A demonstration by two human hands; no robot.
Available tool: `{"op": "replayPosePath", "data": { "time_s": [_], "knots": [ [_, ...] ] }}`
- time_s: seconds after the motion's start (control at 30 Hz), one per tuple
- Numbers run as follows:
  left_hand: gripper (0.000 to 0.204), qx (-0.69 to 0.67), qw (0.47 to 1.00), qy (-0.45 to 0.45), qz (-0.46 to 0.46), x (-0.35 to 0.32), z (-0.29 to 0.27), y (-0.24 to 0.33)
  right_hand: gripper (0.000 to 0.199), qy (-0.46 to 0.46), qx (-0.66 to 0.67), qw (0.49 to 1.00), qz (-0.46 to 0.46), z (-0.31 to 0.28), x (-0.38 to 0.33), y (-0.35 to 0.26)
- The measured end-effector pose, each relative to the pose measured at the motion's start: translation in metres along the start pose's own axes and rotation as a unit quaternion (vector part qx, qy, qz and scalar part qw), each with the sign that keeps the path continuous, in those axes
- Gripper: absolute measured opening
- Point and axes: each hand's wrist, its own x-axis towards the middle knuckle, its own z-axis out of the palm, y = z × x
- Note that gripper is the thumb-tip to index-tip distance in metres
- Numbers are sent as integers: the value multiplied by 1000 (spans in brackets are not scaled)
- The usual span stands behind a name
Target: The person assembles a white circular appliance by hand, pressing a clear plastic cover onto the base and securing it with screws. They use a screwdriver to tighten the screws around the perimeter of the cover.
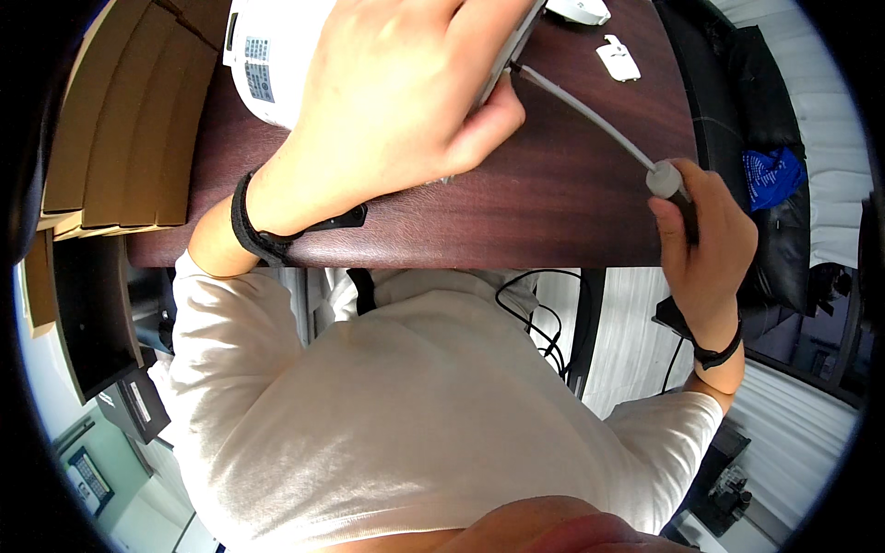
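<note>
A screwdriver [599, 120] with a long thin shaft and a thick grey handle is in my right hand [710, 240], the fingers wrapped round the handle. Its shaft slants up to the left and ends at a dark-edged part [524, 41] by my left thumb. Around that part my left hand [396, 101] is closed; the hand hides most of it, so its kind does not show. Behind my left wrist sits a rounded white device [272, 69] with a printed label, partly cut off by the top edge.
Small white plastic pieces, one a flat cover [619, 58], lie on the dark wooden table [562, 203]. A flat black object [346, 219] rests near its front edge. Cardboard boxes [138, 120] line the left side. A blue bag [774, 178] lies on a black seat; black cables [548, 341] hang below.
</note>
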Motion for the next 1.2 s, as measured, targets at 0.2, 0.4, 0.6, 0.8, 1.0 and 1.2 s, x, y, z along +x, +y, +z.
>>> {"op": "replayPosePath", "data": {
  "time_s": [0.2,0.4,0.6,0.8,1.0,1.2],
  "knots": [
    [68,-71,995,-28,-61,-11,-6,7,37,-31,12,999,-11,0,4,6],
    [68,-8,996,-74,-53,-6,-10,9,36,-41,83,996,19,-10,10,6],
    [67,-18,997,-62,-52,-6,-11,11,33,-131,206,962,125,-19,18,7],
    [67,-18,996,-65,-52,-8,-8,10,39,-194,365,876,248,-20,19,13],
    [67,-9,996,-72,-50,-8,-11,10,55,-254,410,838,253,-17,21,23],
    [66,-47,998,-16,-46,-9,-3,7,48,-274,470,778,314,-21,25,24]
  ]
}}
